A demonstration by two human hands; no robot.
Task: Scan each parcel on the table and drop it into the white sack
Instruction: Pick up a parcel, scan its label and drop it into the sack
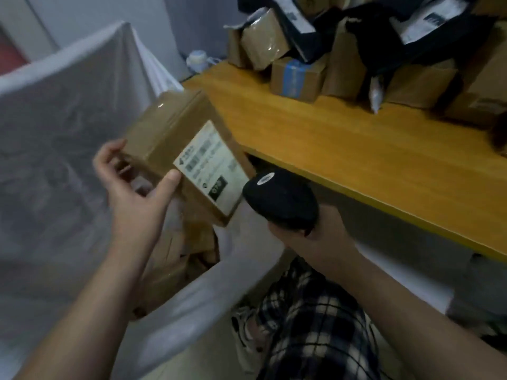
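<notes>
- parcel (175, 138): brown cardboard, matt; clear tape over the top, glossy, catching light
- label (211, 168): white paper, flat matt, black print
- scanner (282, 201): black plastic, dull, faintly grainy look
- bench (315, 138): yellow-orange wood, grain showing, smooth, low sheen
- white sack (68, 119): thin, semi-translucent, softly creased; cloth or woven plastic, cannot tell
- mailer bags (439, 37) in the pile: black plastic film, crumpled, slight sheen
- small box (297, 78): matt cardboard, blue tape band
- trousers (315, 325): checked cloth, matt

No legible text; white shipping label (210, 169) on the brown parcel (175, 138) too blurred
</notes>
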